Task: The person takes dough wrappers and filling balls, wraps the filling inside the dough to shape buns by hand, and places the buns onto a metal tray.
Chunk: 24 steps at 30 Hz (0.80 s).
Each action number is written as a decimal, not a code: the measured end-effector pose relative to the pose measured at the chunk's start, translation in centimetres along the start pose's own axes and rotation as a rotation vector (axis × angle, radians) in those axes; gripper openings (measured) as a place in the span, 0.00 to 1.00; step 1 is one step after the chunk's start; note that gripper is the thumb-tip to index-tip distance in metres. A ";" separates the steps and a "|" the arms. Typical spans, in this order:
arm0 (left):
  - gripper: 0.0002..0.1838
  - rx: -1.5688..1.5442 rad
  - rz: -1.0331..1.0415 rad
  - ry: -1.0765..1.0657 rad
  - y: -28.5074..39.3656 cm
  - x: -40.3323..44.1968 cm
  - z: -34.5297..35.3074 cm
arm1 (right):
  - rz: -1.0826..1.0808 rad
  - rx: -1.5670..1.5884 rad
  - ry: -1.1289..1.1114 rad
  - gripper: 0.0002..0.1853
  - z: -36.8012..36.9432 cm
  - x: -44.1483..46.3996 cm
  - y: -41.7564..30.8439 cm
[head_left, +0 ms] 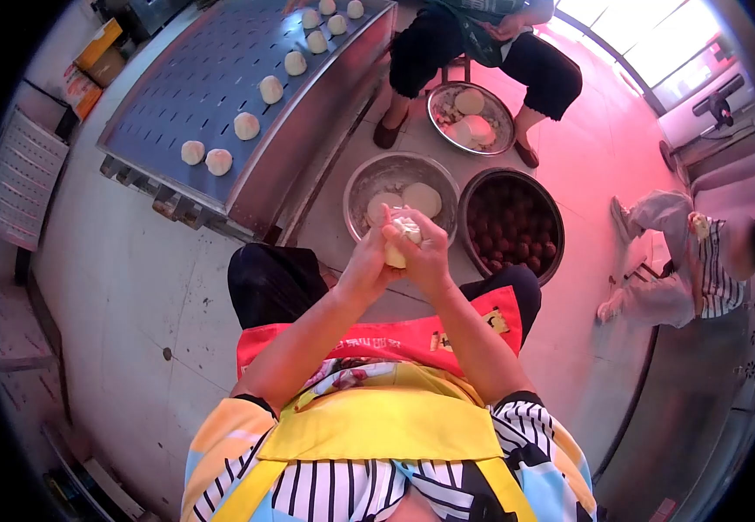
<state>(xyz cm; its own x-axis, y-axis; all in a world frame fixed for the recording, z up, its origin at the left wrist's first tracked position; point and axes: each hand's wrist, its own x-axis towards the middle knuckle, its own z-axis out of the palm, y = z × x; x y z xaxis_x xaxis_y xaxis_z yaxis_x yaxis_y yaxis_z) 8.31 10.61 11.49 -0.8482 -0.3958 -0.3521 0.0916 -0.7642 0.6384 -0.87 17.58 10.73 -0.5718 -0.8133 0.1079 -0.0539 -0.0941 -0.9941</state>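
A pale lump of dough (406,228) is cupped between my two hands above my lap. My left hand (367,268) wraps it from the left, and my right hand (430,250) closes round it from the right. Fingers hide part of the dough. Just beyond them stands a metal bowl (351,193) with large rounds of white dough (422,201) in it. To its right, a dark tub (559,217) holds many round brown balls (512,228). Whether a brown ball sits inside the dough I hold, I cannot tell.
At upper left, a perforated metal tray (190,100) carries several shaped dough balls (246,126). Opposite me sits a person (482,39) behind another dough bowl (434,122). Another person in a striped shirt (718,270) sits at the right. A red apron (351,341) covers my lap.
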 end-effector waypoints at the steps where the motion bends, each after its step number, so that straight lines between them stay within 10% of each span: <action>1: 0.31 -0.018 -0.003 0.037 0.0 -0.2 0.4 | -0.004 0.030 0.002 0.22 0.0 0.1 -0.2; 4: 0.30 0.215 -0.230 -0.094 2.3 -0.3 -1.4 | 0.097 0.160 -0.339 0.18 -1.3 0.5 -1.7; 8: 0.31 0.144 0.059 0.010 -0.3 1.5 -1.8 | 0.135 -0.010 -0.048 0.19 -0.1 0.2 0.0; 14: 0.31 0.147 -0.238 -0.140 2.6 0.1 -1.5 | 0.034 0.151 -0.103 0.15 0.3 0.4 -1.1; 18: 0.31 -0.023 0.025 0.049 0.0 0.1 -0.8 | -0.061 -0.155 -0.118 0.19 -0.2 0.8 0.5; 21: 0.29 0.205 -0.291 -0.209 3.4 -0.8 -2.0 | 0.142 0.094 -0.409 0.19 -0.9 0.5 -2.1; 24: 0.30 0.048 0.073 0.005 0.2 0.6 -0.7 | 0.018 0.057 -0.150 0.13 0.3 0.7 -1.3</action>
<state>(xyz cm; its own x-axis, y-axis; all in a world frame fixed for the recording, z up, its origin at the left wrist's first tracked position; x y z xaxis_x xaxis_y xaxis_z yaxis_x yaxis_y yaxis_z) 8.25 9.84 10.95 -0.8375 -0.4522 -0.3067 0.1278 -0.7080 0.6946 -0.95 17.00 12.10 -0.4431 -0.8914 0.0951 0.0044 -0.1082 -0.9941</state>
